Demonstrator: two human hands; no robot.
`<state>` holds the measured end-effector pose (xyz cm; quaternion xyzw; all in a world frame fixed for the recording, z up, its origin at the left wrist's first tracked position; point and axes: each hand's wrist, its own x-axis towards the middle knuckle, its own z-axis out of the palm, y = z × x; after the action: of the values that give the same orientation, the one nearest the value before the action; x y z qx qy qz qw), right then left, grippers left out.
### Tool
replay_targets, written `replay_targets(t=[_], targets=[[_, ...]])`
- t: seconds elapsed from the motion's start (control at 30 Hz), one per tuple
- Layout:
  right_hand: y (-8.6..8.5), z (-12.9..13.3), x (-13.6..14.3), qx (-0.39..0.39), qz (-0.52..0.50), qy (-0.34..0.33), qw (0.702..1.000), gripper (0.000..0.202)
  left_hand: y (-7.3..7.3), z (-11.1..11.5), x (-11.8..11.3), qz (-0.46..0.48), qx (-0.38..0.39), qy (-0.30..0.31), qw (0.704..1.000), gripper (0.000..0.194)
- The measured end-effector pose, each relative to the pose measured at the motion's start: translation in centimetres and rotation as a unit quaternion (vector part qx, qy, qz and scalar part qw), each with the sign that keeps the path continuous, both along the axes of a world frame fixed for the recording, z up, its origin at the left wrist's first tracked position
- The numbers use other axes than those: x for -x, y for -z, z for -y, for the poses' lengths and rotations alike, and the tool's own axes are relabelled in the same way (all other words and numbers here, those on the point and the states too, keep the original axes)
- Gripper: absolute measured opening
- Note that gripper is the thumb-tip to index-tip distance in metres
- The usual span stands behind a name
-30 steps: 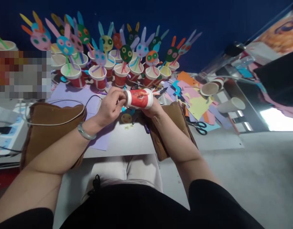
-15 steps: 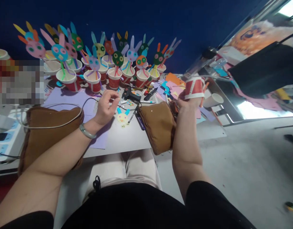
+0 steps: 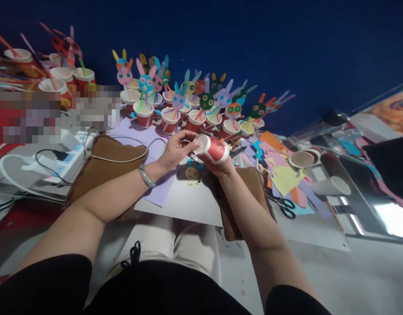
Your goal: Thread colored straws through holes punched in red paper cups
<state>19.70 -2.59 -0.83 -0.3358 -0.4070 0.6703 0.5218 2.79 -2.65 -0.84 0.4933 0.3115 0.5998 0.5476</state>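
1. Head view: shows a red cup (image 3: 216, 151) brought back from the right to above the middle of the surface (image 3: 195, 208), now between both hands. Means, by judgement, two-handed handling again rather than one-handed carrying.

2. With the right hand (image 3: 221, 169), supports the red cup from below, palm up and fingers wrapped behind. Cannot tell the exact grip, with those fingers hidden. Tips the cup on its side, white base (image 3: 202, 143) towards the left hand (image 3: 174, 151) and rim turned away to the right.

3. With the left hand, reaches to the base, fingers bent and partly open, thumb apparently against it. Cannot tell whether anything small is pinched there.

4. Just below the cup, shows a yellow paper face (image 3: 191, 173) with blue ears, lying flat beside small "Hi" labels (image 3: 192, 184). To either side, shows a left brown pad (image 3: 114, 151) and a right brown pad (image 3: 254, 186), the latter partly under the right forearm.

5. Behind the hands, shows upright cups with rabbit figures (image 3: 143, 117). Near the right pad, shows black-handled scissors (image 3: 287, 209) beside coloured paper scraps (image 3: 284, 180), and a white cup (image 3: 333, 186) on its side.
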Motion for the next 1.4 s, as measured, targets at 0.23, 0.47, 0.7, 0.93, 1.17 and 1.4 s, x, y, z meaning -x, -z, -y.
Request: replay_targets(t=[0.23,0.47,0.7,0.93,1.17,1.4], targets=[[2.2,-0.1,-0.2,0.031,0.006,0.014,0.999,0.043,0.5,0.0,0.1,0.002,0.07,0.057,0.996,0.037],[2.6,-0.1,-0.1,0.011,-0.01,0.033,0.999,0.044,-0.2,0.3,0.2,0.021,0.17,0.113,0.979,0.041],[4.1,-0.3,-0.5,-0.001,-0.001,0.059,0.998,0.047,-0.6,0.1,0.0,-0.002,0.217,0.091,0.972,0.036],[4.2,-0.2,-0.2,-0.025,0.031,0.076,0.996,0.045,-0.2,0.1,-0.2,-0.025,0.211,0.056,0.976,0.033],[2.8,-0.7,-2.4,-0.055,0.088,0.12,0.987,0.044,-0.3,0.5,-0.2,-0.016,0.199,0.092,0.976,0.032],[-1.5,-3.5,-12.0,0.0,0.019,0.37,0.929,0.038,0.6,-0.2,-0.2,-0.002,0.146,0.07,0.987,0.039]])
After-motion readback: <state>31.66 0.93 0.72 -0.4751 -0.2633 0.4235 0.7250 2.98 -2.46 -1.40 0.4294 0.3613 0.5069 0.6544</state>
